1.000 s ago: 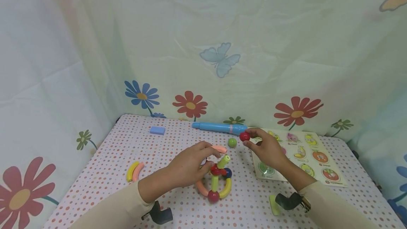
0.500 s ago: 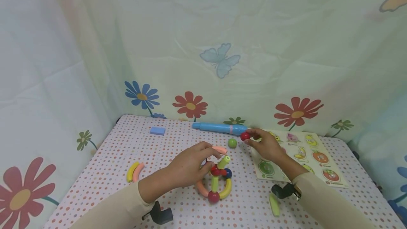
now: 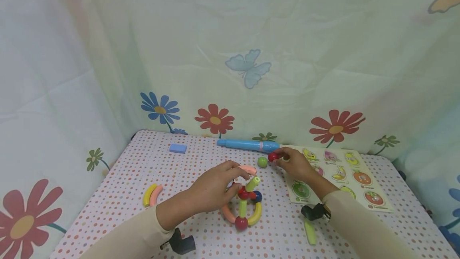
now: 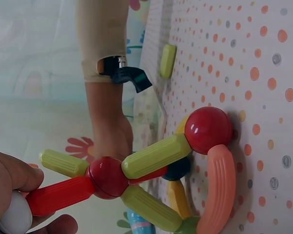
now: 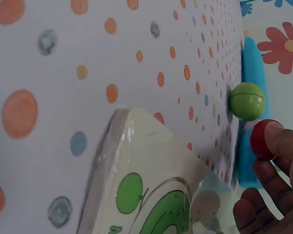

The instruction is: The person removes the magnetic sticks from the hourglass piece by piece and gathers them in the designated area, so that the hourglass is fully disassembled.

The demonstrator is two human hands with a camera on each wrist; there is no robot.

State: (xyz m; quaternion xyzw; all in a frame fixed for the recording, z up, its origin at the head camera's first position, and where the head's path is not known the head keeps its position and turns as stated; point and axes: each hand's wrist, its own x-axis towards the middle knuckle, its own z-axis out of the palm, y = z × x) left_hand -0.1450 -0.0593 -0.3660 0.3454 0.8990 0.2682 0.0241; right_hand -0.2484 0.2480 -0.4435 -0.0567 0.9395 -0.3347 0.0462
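My left hand [image 3: 215,185] grips a toy built of magnetic sticks and balls, with thumb and fingers at its white ball [image 4: 15,214] and red stick [image 4: 61,195]. A red centre ball [image 4: 107,177] joins that stick to several light green sticks [image 4: 156,156]. Lower down, curved pink [image 4: 219,190] and yellow [image 3: 256,213] sticks form a ring with a red ball [image 3: 241,223] and a dark blue ball [image 3: 257,196]. My right hand [image 3: 300,167] pinches a loose red ball [image 3: 272,157] between thumb and fingers, close beside a green ball [image 3: 262,162] on the table.
A blue tube [image 3: 244,144] lies along the back edge. At the right is a fruit picture board [image 3: 386,205], partly under my right forearm. A light green stick [image 3: 310,233] lies in front; a blue block [image 3: 177,148] and curved yellow [image 3: 148,195] and pink [image 3: 155,195] sticks lie left.
My right hand has shifted slightly left and down with the red ball, bringing it closer to the green ball. The left hand and the toy have stayed in place.
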